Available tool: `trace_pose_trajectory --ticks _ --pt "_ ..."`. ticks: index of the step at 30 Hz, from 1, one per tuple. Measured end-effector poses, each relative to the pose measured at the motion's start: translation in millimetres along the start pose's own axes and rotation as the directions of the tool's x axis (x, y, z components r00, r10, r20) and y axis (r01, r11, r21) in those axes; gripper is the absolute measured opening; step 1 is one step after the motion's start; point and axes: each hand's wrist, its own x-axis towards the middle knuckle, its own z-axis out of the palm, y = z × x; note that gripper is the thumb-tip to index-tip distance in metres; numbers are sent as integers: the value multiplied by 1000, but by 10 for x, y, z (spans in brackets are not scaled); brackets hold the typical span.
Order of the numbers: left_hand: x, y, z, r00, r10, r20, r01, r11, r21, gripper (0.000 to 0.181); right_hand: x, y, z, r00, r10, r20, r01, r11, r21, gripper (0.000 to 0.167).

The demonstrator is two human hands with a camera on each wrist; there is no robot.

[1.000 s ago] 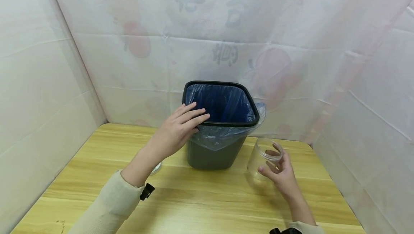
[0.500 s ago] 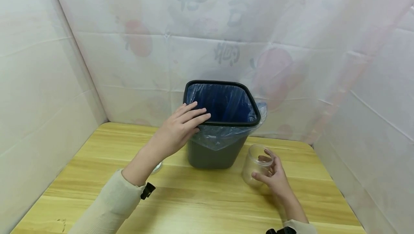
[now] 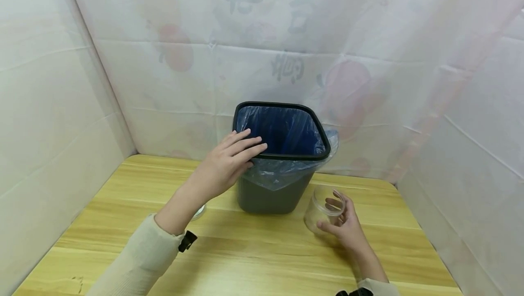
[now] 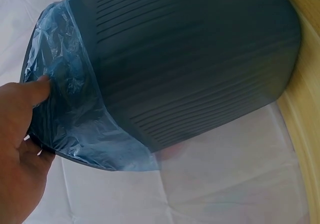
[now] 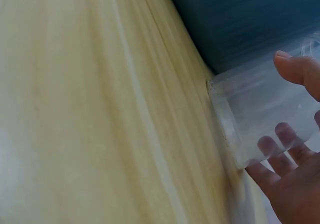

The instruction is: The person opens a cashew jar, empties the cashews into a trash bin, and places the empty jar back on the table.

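Note:
A grey trash bin (image 3: 270, 196) with a black rim and a translucent blue liner bag (image 3: 274, 173) stands upright at the back of the table. My left hand (image 3: 223, 166) grips its near-left rim, the thumb (image 4: 37, 90) outside on the folded-over liner and the fingers over the edge. To the right of the bin, a clear, lidless plastic jar (image 3: 317, 216) stands on the tabletop, its mouth up. My right hand (image 3: 350, 225) holds the jar from the right, with the thumb on the near side and the fingers round the far side, visible through the plastic in the right wrist view.
Under my left forearm lies a round clear-and-white piece (image 3: 199, 212), mostly hidden. The wood-grain table (image 3: 254, 259) has white printed cloth (image 3: 196, 82) hanging behind it and along both sides.
My right hand has brought the jar down and slightly left, from tilted above the table to upright on it, nearer the bin. The left hand stays on the rim.

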Motion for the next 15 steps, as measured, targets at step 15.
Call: trace_pose_trajectory --ticks 15 --pt "-247 -89 -19 994 35 -100 -38 999 -34 67 -14 -223 -134 995 -60 80 62 998 -20 121"
